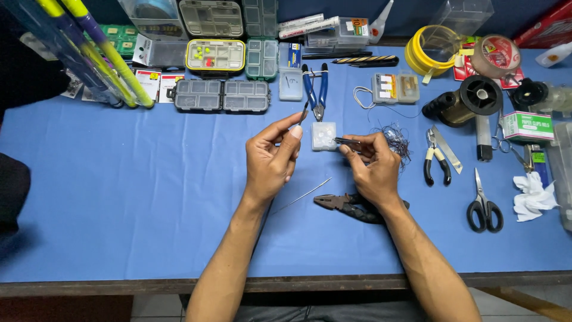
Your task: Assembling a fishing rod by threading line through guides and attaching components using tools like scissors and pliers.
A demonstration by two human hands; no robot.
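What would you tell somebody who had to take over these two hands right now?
Left hand: raised over the blue table, fingers pinching a small thin dark piece; what it is cannot be told.
Right hand: grips a slim dark tool, tip at the small clear plastic box.
Nearby: tangle of thin dark wire by the right hand, black pliers under the right wrist, a thin metal rod between the forearms, blue-handled pliers behind the box.
Done: tools laid out, box open-side up.
Left: the pinched piece is not yet set down or joined to anything.
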